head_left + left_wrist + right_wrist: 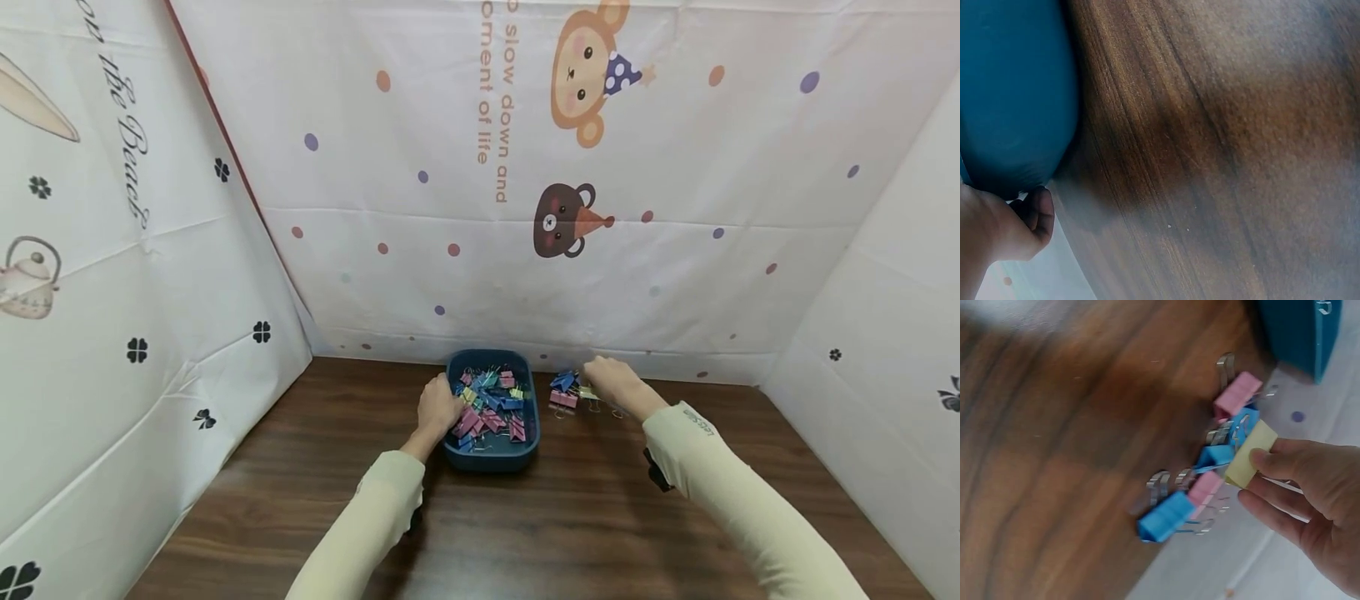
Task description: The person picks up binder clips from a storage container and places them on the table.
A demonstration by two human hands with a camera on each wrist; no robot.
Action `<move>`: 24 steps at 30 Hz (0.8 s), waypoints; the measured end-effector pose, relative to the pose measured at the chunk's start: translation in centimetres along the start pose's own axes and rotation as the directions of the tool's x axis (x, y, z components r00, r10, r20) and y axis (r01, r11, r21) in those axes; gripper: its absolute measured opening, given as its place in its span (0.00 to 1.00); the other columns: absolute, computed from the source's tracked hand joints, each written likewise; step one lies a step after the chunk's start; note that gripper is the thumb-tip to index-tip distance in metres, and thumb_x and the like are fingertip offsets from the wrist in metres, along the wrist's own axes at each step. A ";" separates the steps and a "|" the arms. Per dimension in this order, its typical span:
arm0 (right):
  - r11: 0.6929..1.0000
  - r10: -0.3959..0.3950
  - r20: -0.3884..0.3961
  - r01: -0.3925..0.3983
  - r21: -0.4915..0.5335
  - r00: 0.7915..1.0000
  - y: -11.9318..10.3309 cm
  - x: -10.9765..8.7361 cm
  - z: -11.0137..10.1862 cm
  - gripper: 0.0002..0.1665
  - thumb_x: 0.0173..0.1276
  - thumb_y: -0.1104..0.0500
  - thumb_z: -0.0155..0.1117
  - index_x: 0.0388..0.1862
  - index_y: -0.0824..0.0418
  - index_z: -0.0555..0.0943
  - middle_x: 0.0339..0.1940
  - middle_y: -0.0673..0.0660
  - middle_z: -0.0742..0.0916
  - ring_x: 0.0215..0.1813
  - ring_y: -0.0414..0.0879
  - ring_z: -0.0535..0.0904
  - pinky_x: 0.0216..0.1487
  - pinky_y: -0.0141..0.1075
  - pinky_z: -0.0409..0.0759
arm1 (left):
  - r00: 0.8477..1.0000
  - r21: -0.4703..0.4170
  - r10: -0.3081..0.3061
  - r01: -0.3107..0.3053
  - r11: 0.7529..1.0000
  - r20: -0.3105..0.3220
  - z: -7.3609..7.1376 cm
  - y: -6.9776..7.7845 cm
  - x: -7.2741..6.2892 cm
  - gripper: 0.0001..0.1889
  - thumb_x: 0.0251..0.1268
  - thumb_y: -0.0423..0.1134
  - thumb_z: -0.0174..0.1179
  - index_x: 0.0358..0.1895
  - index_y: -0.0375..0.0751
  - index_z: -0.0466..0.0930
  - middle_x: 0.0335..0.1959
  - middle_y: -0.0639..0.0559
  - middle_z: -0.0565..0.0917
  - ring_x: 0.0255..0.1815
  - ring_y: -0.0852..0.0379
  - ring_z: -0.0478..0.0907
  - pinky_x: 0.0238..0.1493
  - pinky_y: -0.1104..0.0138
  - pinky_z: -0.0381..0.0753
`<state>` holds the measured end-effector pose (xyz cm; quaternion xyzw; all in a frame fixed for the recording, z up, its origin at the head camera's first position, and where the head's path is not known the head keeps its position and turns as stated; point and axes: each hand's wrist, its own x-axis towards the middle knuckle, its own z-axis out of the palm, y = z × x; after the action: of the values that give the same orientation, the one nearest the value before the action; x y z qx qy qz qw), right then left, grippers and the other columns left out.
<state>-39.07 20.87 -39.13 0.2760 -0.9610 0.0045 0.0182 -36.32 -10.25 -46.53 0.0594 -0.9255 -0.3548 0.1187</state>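
Note:
A dark blue plastic bin (491,463) stands on the table with many binder clips (491,404) inside, pink, blue, yellow and teal. My left hand (438,406) grips its left rim; in the left wrist view, curled fingers (1044,215) show beside the bin wall (1016,94). To the bin's right, my right hand (618,387) is over a small pile of clips. Close up, it pinches a yellow binder clip (1250,453) between thumb and fingers. Against that clip lie blue (1165,517) and pink (1238,395) binder clips, their wire handles sticking out.
The dark wooden table (510,533) stretches toward me. A white printed cloth (465,283) rises behind the bin and clips, with more cloth along the left (165,333) and right (870,350) sides.

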 end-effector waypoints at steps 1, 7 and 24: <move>1.000 0.006 0.002 -0.006 -0.003 1.000 0.2 0.0 0.3 0.19 0.63 0.80 0.56 0.19 0.60 0.77 0.20 0.51 0.76 0.24 0.42 0.70 0.25 0.35 0.69 | 1.000 -0.001 0.003 -0.003 1.000 -0.002 0.0 0.0 0.0 0.26 0.62 0.30 0.63 0.63 0.25 0.74 0.55 0.31 0.82 0.58 0.36 0.82 0.58 0.46 0.82; 0.999 0.047 0.023 -0.046 -0.004 0.999 0.9 -0.2 2.2 0.15 0.66 0.77 0.59 0.28 0.62 0.85 0.24 0.53 0.82 0.26 0.42 0.70 0.26 0.35 0.68 | 1.000 0.008 0.003 -0.003 1.000 -0.005 -0.1 0.1 0.3 0.25 0.61 0.29 0.63 0.63 0.25 0.75 0.55 0.31 0.83 0.58 0.37 0.82 0.58 0.46 0.81; 0.995 0.072 -0.021 -0.073 -0.073 0.997 0.7 0.0 4.8 0.11 0.68 0.74 0.62 0.32 0.62 0.86 0.24 0.57 0.84 0.28 0.48 0.80 0.27 0.41 0.78 | 1.000 0.000 -0.004 0.004 1.000 -0.011 0.0 0.1 0.1 0.24 0.62 0.29 0.64 0.62 0.25 0.75 0.54 0.31 0.83 0.56 0.37 0.82 0.59 0.45 0.81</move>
<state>-39.61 21.37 -43.93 0.2402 -0.9696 -0.0277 0.0370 -36.37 -10.18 -46.41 0.0634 -0.9246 -0.3549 0.1231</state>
